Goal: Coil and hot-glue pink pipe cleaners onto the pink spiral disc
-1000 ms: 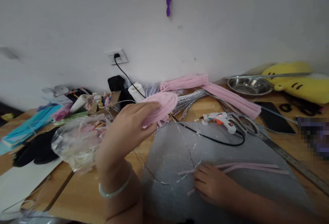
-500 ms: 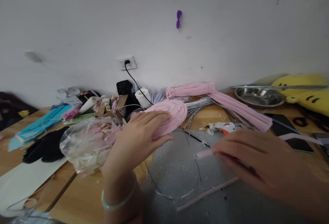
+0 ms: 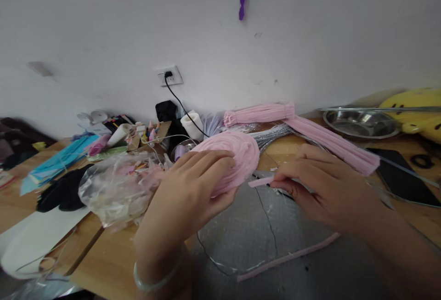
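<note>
A round pink coil of pipe cleaners (image 3: pixel 244 155) is held in my left hand (image 3: pixel 193 185), the fingers lying over its near side and the thumb below. My right hand (image 3: pixel 313 185) pinches a pink pipe cleaner (image 3: pixel 260 182) between thumb and fingertips. Its short free end points left toward the coil, with a small gap between them. Beneath both hands lies a grey mat (image 3: pixel 241 235). On it rest a loose pink strip (image 3: pixel 289 257) and thin dark wire (image 3: pixel 267 217).
Bundles of pink pipe cleaners (image 3: pixel 258 114) and silver ones (image 3: pixel 272 137) lie behind. At right are a metal bowl (image 3: pixel 361 124), a black phone (image 3: pixel 406 176) and a yellow plush (image 3: pixel 413 102). A clear plastic bag (image 3: pixel 110 194) and black cloth (image 3: pixel 65 189) sit left.
My right hand has moved left and up, bringing the pipe cleaner's end close to the coil. My left hand still holds the coil. The view has tilted slightly down.
</note>
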The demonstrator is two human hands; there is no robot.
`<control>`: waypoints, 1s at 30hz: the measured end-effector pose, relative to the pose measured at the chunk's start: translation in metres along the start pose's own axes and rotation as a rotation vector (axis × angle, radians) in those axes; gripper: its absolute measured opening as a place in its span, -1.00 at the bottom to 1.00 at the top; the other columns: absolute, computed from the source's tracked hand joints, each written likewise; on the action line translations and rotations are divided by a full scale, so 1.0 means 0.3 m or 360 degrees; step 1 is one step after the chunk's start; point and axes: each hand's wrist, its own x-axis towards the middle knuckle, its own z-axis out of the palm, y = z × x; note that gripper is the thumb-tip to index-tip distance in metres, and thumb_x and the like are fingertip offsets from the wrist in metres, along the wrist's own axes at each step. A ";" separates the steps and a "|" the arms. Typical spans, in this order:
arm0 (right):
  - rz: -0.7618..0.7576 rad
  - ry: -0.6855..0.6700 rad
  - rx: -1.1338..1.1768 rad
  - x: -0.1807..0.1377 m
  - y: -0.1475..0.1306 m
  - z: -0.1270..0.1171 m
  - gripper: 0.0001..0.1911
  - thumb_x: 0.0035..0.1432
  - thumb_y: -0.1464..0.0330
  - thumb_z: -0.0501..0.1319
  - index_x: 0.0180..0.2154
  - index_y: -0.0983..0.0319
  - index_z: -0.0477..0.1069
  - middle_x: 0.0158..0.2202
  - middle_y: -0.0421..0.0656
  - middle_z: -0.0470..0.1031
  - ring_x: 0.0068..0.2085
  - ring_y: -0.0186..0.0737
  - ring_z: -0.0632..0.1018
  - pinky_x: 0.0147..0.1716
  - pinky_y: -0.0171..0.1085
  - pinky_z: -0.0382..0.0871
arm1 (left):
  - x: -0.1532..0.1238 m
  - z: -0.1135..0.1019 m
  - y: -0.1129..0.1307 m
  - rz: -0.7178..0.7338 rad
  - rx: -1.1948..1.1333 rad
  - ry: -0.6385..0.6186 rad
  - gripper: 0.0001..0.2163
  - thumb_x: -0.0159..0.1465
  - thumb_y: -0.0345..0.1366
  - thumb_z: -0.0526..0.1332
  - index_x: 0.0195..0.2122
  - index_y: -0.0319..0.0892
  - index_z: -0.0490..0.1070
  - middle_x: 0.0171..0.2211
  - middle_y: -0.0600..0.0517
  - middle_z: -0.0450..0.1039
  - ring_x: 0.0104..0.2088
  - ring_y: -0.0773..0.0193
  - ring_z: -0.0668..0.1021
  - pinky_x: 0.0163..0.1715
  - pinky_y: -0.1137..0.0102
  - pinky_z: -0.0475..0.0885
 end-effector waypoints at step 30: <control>0.0186 -0.0229 0.0310 0.000 0.030 0.023 -0.86 0.26 0.40 0.09 -0.36 0.27 0.35 -0.49 -0.19 0.38 -0.40 -0.26 0.37 -0.43 -0.31 0.19 | 0.001 -0.013 0.034 0.0074 -0.0023 0.0083 -0.78 0.30 -0.15 0.17 -0.13 -0.17 0.34 -0.16 0.02 0.50 -0.15 0.21 0.52 -0.17 0.34 0.35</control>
